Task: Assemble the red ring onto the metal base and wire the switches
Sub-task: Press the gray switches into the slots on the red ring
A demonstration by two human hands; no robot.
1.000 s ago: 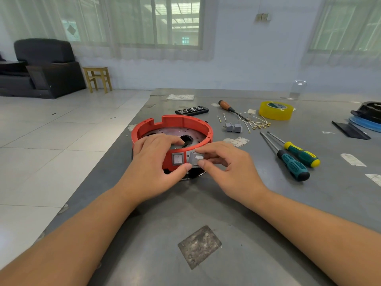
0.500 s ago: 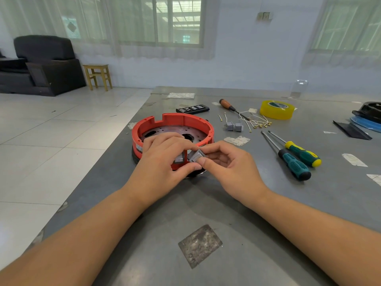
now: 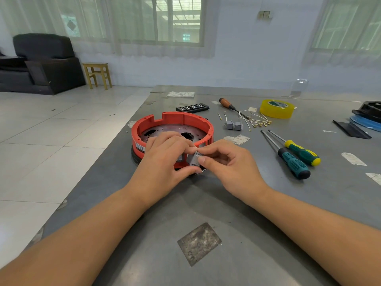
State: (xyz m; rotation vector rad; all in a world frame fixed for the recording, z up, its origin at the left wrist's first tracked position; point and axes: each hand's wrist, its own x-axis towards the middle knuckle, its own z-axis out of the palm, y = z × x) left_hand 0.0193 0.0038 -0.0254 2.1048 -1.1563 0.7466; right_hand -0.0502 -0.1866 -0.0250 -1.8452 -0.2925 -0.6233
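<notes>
Two hands at work: your left hand (image 3: 165,159) is cupped over the near wall of the red ring (image 3: 173,120), fingers curled on its top edge and thumb under the front; your right hand (image 3: 224,162) pinches a small grey switch (image 3: 193,158) between thumb and forefinger, right at the wall.
Ring and base: the red ring already sits on the metal base (image 3: 175,130), whose perforated plate shows inside it, near the left edge of the grey table (image 3: 226,213).
Step in hand: by my reading, you are seating this switch into a cut-out in the ring's near wall, next to one partly hidden under your left fingers.
Alignment: the switch looks tilted to the wall; square it to the opening before you push, or a clip may catch on one side only.
Pressure: press on the switch's frame, not the rocker, and brace the ring with your left hand so it does not slide on the table.
Check: I cannot tell from here whether the terminals point inward; confirm that before it clicks home.
Spares: two more grey switches (image 3: 234,125) lie beyond the ring, beside loose wire leads (image 3: 257,120), well apart from your hands.
Tools: two screwdrivers (image 3: 292,155) rest to your right, untouched.
</notes>
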